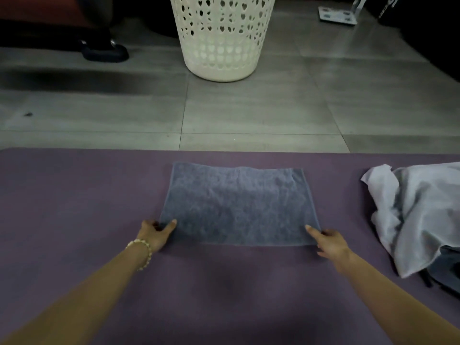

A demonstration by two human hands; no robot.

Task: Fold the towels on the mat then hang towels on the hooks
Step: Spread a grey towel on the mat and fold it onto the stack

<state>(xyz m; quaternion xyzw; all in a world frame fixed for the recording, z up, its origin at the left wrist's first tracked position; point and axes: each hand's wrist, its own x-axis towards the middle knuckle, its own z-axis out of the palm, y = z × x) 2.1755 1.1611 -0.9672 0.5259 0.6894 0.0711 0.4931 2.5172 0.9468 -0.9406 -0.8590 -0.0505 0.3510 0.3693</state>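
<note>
A grey-blue towel (239, 205) lies flat as a rectangle on the purple mat (74, 200). My left hand (154, 234) pinches the towel's near left corner, thumb on top and fingers curled under the edge. My right hand (328, 244) holds the near right corner, thumb laid on the cloth and fingers tucked at its edge. A crumpled white towel (413, 215) is heaped at the mat's right side, with a darker grey cloth (448, 267) partly under it. No hooks are in view.
A white perforated laundry basket (221, 38) stands on the grey tiled floor (261, 113) beyond the mat. A dark furniture leg and foot (104, 51) sit at the far left, and a metal base plate (337, 14) at the far right.
</note>
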